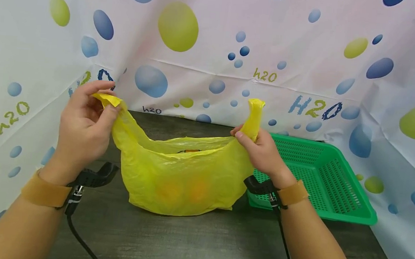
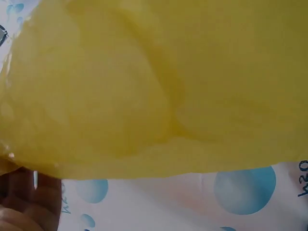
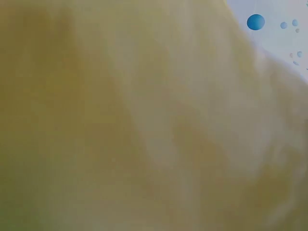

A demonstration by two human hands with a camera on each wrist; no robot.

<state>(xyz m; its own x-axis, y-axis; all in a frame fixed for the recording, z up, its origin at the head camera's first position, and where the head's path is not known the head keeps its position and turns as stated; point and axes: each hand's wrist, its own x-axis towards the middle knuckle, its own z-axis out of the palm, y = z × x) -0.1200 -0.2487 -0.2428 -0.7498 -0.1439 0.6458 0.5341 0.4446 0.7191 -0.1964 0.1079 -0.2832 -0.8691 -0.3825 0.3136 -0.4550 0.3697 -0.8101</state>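
A yellow plastic bag [image 1: 186,176] hangs between the two hands in the head view, its mouth partly open. Orange shapes show faintly through its front; their kind is hidden. My left hand [image 1: 86,125] pinches the bag's left handle between thumb and fingers. On the other side my right hand [image 1: 261,151] grips the right handle, whose end sticks up above the fist. Yellow plastic [image 2: 120,86] fills most of the left wrist view, with some fingers at the lower left. In the right wrist view the blurred bag [image 3: 144,120] covers nearly everything, and the hand is not visible.
A green perforated plastic basket [image 1: 337,182] stands at the right, partly behind the right forearm. The dark tabletop [image 1: 185,244] extends beneath the bag. A white sheet with blue and green dots [image 1: 206,37] hangs behind and along both sides. Cables run from the wrist cameras.
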